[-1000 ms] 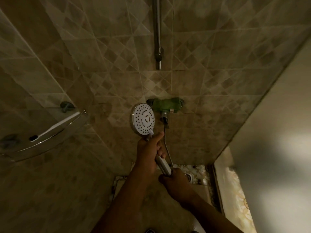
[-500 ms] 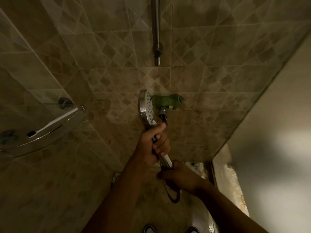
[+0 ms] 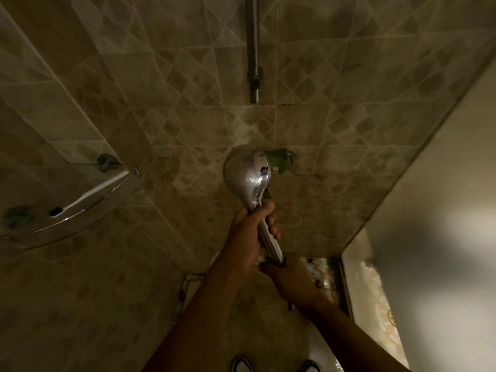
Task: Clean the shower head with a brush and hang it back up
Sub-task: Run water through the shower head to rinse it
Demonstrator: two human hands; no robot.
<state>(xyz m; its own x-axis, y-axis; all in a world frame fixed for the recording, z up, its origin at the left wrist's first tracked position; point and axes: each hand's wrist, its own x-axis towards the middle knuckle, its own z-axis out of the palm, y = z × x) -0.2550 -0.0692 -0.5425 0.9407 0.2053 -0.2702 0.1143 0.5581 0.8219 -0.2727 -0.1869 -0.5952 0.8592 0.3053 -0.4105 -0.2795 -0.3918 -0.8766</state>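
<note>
L hand (image 3: 248,232) wraps shower head (image 3: 248,173) handle just below the head; chrome back faces cam, wet w/ droplets. R hand (image 3: 288,276) grips handle's lower end, prob. at hose joint (dim). Head sits in front of green valve (image 3: 280,159), below rail (image 3: 252,49). Brush (image 3: 91,191) on shelf (image 3: 40,229), left.

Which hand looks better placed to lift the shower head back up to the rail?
Probably the left hand: it grips the shower head high on the handle, directly below the rail. The right hand only grips the handle's bottom end.
</note>
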